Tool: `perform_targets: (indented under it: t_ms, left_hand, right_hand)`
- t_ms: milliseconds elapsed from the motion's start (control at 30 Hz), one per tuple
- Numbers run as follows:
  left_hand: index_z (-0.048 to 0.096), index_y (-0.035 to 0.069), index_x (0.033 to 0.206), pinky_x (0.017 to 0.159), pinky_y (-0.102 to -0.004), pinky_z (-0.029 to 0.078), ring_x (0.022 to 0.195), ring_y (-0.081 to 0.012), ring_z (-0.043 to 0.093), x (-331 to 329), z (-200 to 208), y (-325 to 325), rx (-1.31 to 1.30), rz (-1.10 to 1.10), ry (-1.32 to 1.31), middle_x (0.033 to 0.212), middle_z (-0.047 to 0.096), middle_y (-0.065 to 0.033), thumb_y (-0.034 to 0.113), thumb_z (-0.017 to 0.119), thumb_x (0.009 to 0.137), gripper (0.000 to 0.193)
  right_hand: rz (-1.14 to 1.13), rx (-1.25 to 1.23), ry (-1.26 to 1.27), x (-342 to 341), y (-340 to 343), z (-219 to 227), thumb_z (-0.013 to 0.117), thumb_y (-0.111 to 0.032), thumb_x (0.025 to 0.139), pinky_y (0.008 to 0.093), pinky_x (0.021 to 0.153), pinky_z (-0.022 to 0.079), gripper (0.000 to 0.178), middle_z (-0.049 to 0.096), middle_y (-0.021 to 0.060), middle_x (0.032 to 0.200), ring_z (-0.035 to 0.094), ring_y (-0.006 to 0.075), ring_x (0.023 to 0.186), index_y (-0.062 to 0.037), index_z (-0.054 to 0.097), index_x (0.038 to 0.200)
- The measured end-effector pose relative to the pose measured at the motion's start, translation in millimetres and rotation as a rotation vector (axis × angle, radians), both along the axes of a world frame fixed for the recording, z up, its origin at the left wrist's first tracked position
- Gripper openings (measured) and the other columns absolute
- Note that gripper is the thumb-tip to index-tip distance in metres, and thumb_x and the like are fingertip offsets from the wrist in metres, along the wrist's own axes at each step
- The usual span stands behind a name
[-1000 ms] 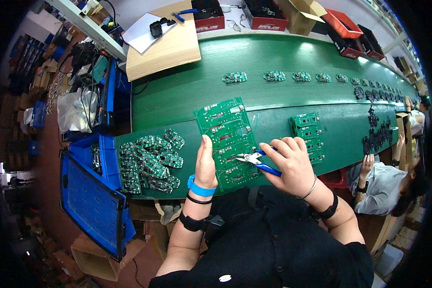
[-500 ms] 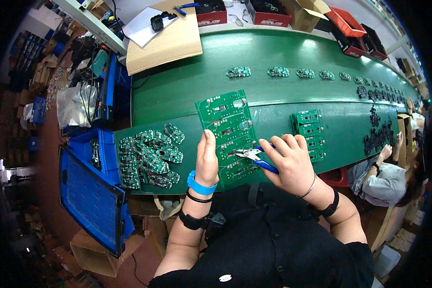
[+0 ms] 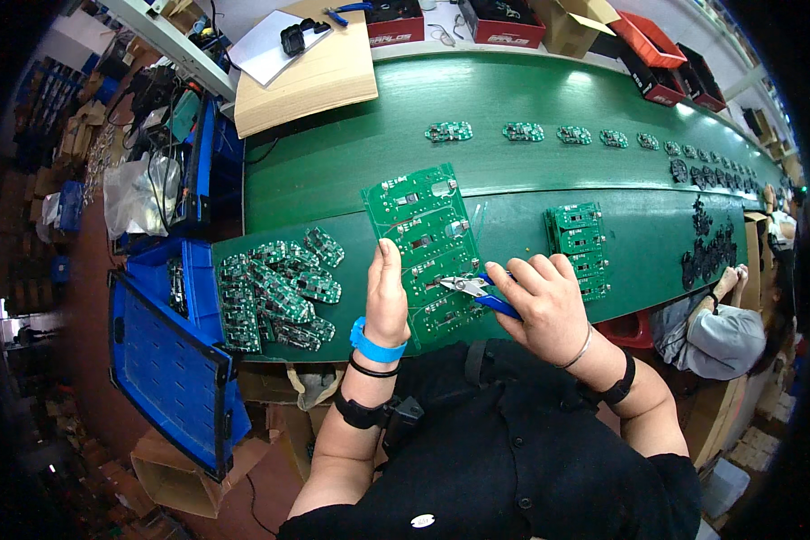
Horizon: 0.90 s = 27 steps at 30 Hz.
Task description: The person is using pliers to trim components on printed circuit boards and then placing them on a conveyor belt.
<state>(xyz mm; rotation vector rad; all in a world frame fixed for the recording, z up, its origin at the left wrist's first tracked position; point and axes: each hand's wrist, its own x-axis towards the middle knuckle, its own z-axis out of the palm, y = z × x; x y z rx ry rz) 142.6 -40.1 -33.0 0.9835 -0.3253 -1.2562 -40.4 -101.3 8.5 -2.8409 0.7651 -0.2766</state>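
My left hand (image 3: 388, 297) grips the left edge of a green circuit board panel (image 3: 423, 225), thumb on top and the other fingers hidden beneath. The panel is tilted up over the green bench. Blue-handled cutting pliers (image 3: 495, 304) are in the grip of my right hand (image 3: 547, 306). Their metal jaws lie over the lower part of the panel, at a component there; whether they touch it I cannot tell. To the right of the panel stands a stack of similar green panels (image 3: 574, 236). A heap of separated circuit boards (image 3: 279, 288) lies left of my left hand.
Single boards (image 3: 448, 132) run in a row along the green bench (image 3: 333, 162). Black parts (image 3: 711, 256) are piled at the right, near a co-worker's hands (image 3: 731, 281). At the left stands a blue crate (image 3: 166, 369). Cardboard (image 3: 324, 85) covers the back left corner.
The pliers' handles have come slightly closer together, and the jaws remain at the lower part of the panel. The co-worker's hands at the right have moved together.
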Motion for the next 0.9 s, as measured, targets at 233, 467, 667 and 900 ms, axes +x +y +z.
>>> perform_targets:
  t_ms: [233, 467, 667, 900]
  left_hand:
    - [0.036, 0.004, 0.127, 0.082, -0.0411, 0.050, 0.099, -0.0296, 0.056, 13.6, -20.2, 9.0, -0.037, -0.079, 0.410, 0.119, 0.049, -0.0163, 0.042, 0.022, 0.094, 0.052]
    - [0.029, 0.004, 0.132, 0.065, -0.0452, 0.056, 0.082, -0.0327, 0.062, 17.0, -41.6, 21.4, -0.223, -0.217, 0.864, 0.132, 0.034, -0.0228, 0.047, 0.026, 0.092, 0.059]
    - [0.025, 0.004, 0.134, 0.065, -0.0432, 0.056, 0.083, -0.0315, 0.062, 13.4, -42.9, 17.6, -0.283, -0.266, 0.907, 0.132, 0.033, -0.0248, 0.047, 0.027, 0.091, 0.061]
    - [0.028, 0.005, 0.133, 0.080, -0.0502, 0.049, 0.102, -0.0349, 0.054, 21.4, -37.2, 16.2, -0.255, -0.192, 0.857, 0.130, 0.038, -0.0207, 0.050, 0.023, 0.091, 0.062]
  right_hand:
    - [-0.100, 0.118, -0.236, -5.3, -7.7, 2.7, 0.068, -0.014, 0.062, 0.0354, 0.067, 0.037, 0.046, 0.055, 0.0092, 0.090, 0.050, 0.0250, 0.075, -0.0050, 0.057, 0.106]
    - [-0.177, 0.066, -0.203, -8.9, -15.0, -13.7, 0.067, -0.018, 0.063, 0.0338, 0.066, 0.037, 0.040, 0.053, 0.0060, 0.085, 0.050, 0.0227, 0.074, -0.0063, 0.057, 0.101]
    - [-0.180, 0.068, -0.171, -1.7, -14.9, -23.2, 0.067, -0.019, 0.062, 0.0346, 0.068, 0.037, 0.044, 0.053, 0.0060, 0.086, 0.050, 0.0227, 0.077, -0.0069, 0.056, 0.103]
    - [-0.237, 0.077, -0.232, -3.5, -16.9, -12.3, 0.068, -0.020, 0.063, 0.0351, 0.075, 0.035, 0.047, 0.054, 0.0072, 0.091, 0.050, 0.0238, 0.083, -0.0064, 0.056, 0.106]
